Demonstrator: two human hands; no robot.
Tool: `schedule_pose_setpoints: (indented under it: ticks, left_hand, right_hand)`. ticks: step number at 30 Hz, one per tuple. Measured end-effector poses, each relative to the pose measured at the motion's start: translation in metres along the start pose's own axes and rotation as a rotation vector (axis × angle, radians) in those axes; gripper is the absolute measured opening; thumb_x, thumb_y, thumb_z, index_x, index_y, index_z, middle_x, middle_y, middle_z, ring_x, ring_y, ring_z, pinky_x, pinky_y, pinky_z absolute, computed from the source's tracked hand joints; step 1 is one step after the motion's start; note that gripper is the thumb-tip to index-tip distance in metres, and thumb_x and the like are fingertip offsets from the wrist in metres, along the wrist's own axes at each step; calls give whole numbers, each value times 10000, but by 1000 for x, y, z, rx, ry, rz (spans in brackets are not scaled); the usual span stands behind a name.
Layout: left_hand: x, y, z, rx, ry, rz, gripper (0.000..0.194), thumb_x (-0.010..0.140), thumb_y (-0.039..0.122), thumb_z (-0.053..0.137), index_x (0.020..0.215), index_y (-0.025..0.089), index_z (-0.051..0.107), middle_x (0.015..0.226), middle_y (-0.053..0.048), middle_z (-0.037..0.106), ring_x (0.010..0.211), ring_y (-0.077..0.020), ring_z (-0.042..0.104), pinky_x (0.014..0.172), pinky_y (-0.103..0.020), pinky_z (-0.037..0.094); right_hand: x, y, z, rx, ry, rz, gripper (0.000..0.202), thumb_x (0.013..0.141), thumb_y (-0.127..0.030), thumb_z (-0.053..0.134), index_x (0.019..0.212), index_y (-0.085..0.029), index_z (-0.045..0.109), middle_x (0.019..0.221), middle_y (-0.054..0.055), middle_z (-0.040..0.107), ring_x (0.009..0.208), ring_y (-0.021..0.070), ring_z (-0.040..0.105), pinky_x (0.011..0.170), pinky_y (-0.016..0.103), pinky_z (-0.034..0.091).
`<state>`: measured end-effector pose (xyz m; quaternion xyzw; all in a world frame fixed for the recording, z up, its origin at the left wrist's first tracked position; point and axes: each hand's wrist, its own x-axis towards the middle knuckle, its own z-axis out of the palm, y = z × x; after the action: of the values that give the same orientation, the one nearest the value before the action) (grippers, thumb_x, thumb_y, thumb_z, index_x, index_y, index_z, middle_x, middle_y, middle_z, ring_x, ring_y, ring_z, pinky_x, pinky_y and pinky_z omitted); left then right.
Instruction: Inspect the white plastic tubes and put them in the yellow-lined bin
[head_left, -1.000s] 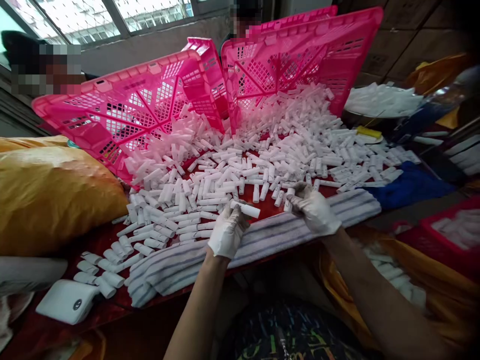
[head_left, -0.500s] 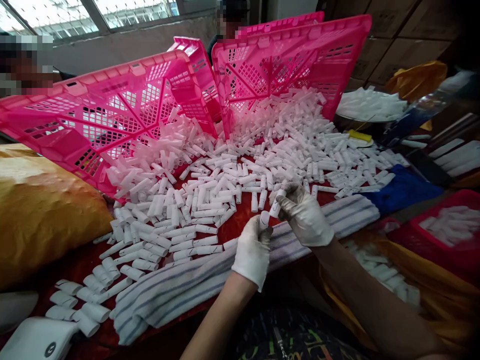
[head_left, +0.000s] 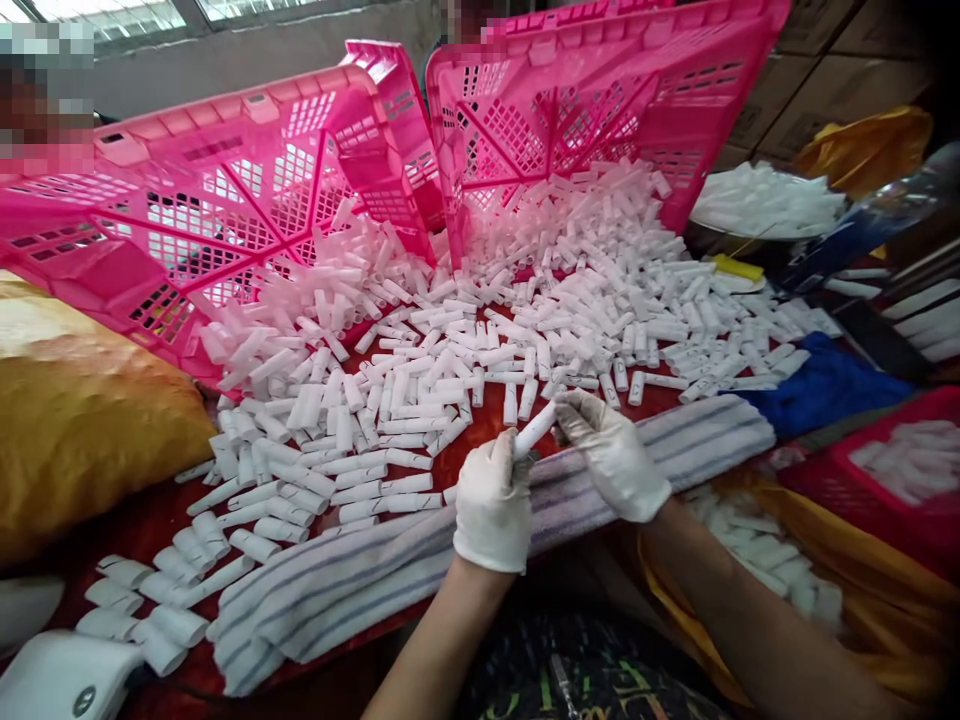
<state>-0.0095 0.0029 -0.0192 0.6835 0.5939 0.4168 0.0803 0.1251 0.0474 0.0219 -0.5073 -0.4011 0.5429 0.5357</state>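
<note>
A white plastic tube [head_left: 535,430] slants upward between my two gloved hands, above the near edge of the heap. My left hand [head_left: 493,500] is closed round its lower end, thumb uppermost. At the upper end, the bent fingers of my right hand [head_left: 613,450] pinch the tip; their smudged glove hides part of it. Many short white tubes [head_left: 420,400] lie loose just beyond both hands, some with a dark curved line on them. Under my wrists runs a rolled striped towel [head_left: 337,580] along the table edge.
Two pink crates [head_left: 247,200] lean tilted behind the heap, spilling tubes. A yellow sack [head_left: 90,430] lies left, with a white device [head_left: 67,675] in front. Rightward are a blue cloth [head_left: 840,385], a red basket [head_left: 832,460] and a heaped bowl [head_left: 765,205]. Two people sit beyond.
Each hand had a separate short white piece; now one longer tube spans between them. My right hand has lowered slightly. The whole view has shifted a little.
</note>
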Motion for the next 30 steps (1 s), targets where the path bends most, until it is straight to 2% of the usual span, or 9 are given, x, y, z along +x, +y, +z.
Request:
schedule_pose_setpoints:
  ticks: [3,7,9,13,19,22,25,28,30]
  left_hand:
    - [1,-2,-1,-47,-12,-15,273,907,227,511,1130,141,641,926,-133,718,797,-223,667,739,-358,520]
    - [0,3,-5,-232,-150,-141,225,901,301,559,1070,191,660,872,-58,712,757,-171,656,728,-289,518]
    - [-2,6,-5,-188,-139,-127,232,902,299,558,1080,188,655,860,-64,710,746,-172,646,715,-291,511]
    - [-4,16,-4,85,-29,14,278,912,243,519,1156,166,630,836,-111,716,729,-200,624,700,-340,486]
    - [-1,26,-12,176,-78,39,297,924,256,492,1194,287,613,885,-65,732,739,-213,637,699,-370,506]
    - [-3,24,-12,61,-38,58,325,922,240,501,1228,295,595,941,-61,732,792,-217,655,734,-380,524]
    - [-9,27,-5,-182,23,54,329,905,227,550,1229,237,604,965,-80,729,835,-202,675,767,-342,538]
    - [-16,34,0,-332,-115,9,286,901,257,569,1176,225,642,958,-73,732,830,-185,684,775,-306,545]
    - [-17,31,-6,-344,-274,-12,272,897,278,576,1150,223,659,903,-59,733,788,-177,682,751,-290,548]
  right_hand:
    - [1,5,-8,-48,-46,-8,395,615,-515,795,792,-203,631,723,-25,589,649,106,517,636,253,465]
    - [4,9,-16,-110,-125,-130,319,648,-485,786,752,-220,643,761,-7,597,739,149,563,726,299,493]
    - [3,7,-18,-120,-132,-179,287,663,-466,782,757,-229,653,817,1,607,801,162,577,780,313,494]
    - [-3,1,-16,-86,-76,-56,297,680,-474,765,731,-210,638,713,-13,577,671,128,529,660,277,474]
    - [-10,-7,-20,-34,23,57,387,621,-533,785,710,-192,624,612,-27,546,572,102,471,557,247,417]
    - [-16,-9,-19,-57,21,16,370,650,-532,769,736,-200,629,636,-20,554,588,111,483,572,254,429]
    - [-28,-8,-15,-124,-73,-127,307,738,-508,708,781,-209,652,900,35,619,766,148,571,695,282,485]
    - [-44,-8,-30,-244,-128,-88,308,778,-514,655,851,-215,649,973,62,645,807,183,614,714,315,511]
    - [-52,-10,-61,-424,-37,-6,327,797,-537,607,886,-222,622,876,64,673,765,205,632,704,345,514]
